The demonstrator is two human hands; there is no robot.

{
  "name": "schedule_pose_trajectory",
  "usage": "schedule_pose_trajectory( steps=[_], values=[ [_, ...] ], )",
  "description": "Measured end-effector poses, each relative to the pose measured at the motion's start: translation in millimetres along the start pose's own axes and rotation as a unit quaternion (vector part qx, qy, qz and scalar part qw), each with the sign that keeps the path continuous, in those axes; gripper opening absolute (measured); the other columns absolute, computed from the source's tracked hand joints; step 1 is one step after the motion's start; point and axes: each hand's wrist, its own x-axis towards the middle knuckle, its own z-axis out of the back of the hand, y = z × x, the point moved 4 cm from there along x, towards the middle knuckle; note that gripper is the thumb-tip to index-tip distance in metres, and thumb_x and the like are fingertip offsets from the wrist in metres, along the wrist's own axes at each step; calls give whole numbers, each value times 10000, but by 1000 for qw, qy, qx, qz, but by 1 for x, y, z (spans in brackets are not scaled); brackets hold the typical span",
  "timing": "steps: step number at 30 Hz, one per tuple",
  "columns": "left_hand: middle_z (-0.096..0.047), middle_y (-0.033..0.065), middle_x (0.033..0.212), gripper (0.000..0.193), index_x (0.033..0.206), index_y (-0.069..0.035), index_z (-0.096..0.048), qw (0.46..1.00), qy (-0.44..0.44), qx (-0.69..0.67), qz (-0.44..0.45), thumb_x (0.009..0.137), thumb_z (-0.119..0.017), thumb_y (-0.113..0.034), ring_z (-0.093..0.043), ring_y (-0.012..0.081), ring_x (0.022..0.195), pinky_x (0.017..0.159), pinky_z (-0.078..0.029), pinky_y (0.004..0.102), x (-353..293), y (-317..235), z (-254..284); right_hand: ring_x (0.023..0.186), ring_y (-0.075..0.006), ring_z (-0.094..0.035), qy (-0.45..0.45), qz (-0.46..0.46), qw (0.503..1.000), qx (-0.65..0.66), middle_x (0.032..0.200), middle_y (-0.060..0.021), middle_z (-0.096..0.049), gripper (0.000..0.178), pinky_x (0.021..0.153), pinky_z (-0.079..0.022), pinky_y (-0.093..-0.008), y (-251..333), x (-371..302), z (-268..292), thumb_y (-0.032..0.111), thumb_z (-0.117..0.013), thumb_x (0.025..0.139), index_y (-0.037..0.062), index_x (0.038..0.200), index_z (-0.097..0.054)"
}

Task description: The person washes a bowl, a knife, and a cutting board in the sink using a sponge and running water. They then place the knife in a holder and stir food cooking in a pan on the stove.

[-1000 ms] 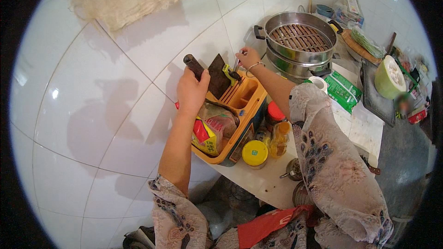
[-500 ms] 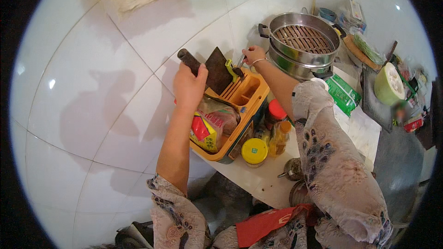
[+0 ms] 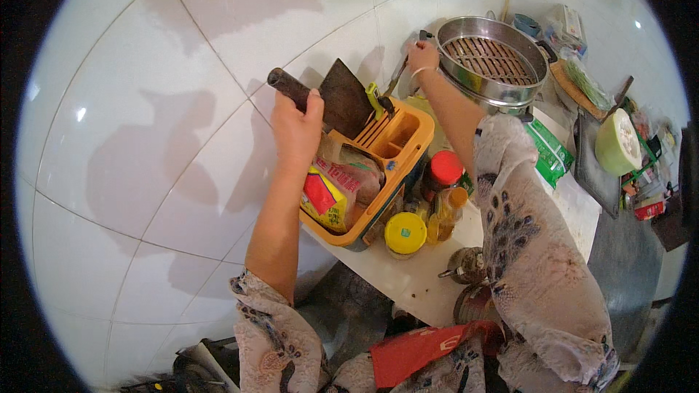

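My left hand (image 3: 297, 118) is closed round the thick dark handle of a cleaver (image 3: 345, 99). Its broad dark blade stands at the slotted end of an orange caddy (image 3: 416, 147); I cannot tell whether the lower edge sits in a slot. My right hand (image 3: 423, 57) grips a knife (image 3: 398, 75) near its black handle, the narrow blade slanting down toward the caddy's far corner. Between the two blades, a tool with a yellow-green handle (image 3: 374, 97) stands in the slots. Plastic-wrapped packets (image 3: 329, 200) fill the caddy's near compartment.
Beside the caddy stand a red-lidded jar (image 3: 445, 167), a yellow-lidded jar (image 3: 405, 233) and an orange-capped bottle (image 3: 448, 211). A steel steamer (image 3: 486, 58) sits beyond my right hand. A green packet (image 3: 547, 153) lies right of my right arm. White tiled wall (image 3: 145, 153) rises at left.
My right hand has moved right and up, drawing the knife farther up so more of its blade shows. My left hand has shifted slightly left with the cleaver handle.
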Motion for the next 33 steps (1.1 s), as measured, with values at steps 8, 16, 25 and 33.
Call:
schedule_pose_trajectory(
  steps=[8, 16, 25, 33],
  values=[
    [-599, 212, 711, 295, 877, 43, -507, 995, 74, 70, -20, 800, -584, -231, -587, 373, 681, 611, -454, 429, 7, -4, -13, 748, -256, -608, -22, 94, 994, 54, 818, -153, -630, 374, 701, -478, -345, 90, -29, 62, 283, -623, 775, -13, 999, -580],
    [-630, 165, 745, 339, 860, -43, -590, 928, 229, 290, -54, 770, -596, -370, -606, 341, 755, 745, -417, 437, 12, -10, -51, 704, -245, -605, -41, 156, 985, 68, 770, -130, -622, 290, 670, -480, -343, 135, -44, 102, 231, -622, 785, 0, 948, -558],
    [-651, 140, 944, 450, 921, -72, -659, 837, 353, 411, 82, 646, -659, -429, -600, 294, 932, 917, -326, 421, 8, 14, -61, 733, -272, -617, 3, 150, 988, 24, 800, -160, -630, 314, 700, -488, -358, 141, -65, 111, 234, -629, 779, -8, 963, -552],
    [-640, 120, 1017, 381, 966, -108, -666, 816, 406, 399, 98, 711, -582, -379, -587, 304, 977, 929, -335, 436, -1, 22, -72, 748, -293, -626, -16, 208, 977, -52, 810, -180, -632, 317, 693, -495, -365, 167, -82, 135, 232, -615, 787, -20, 966, -544]
  ],
)
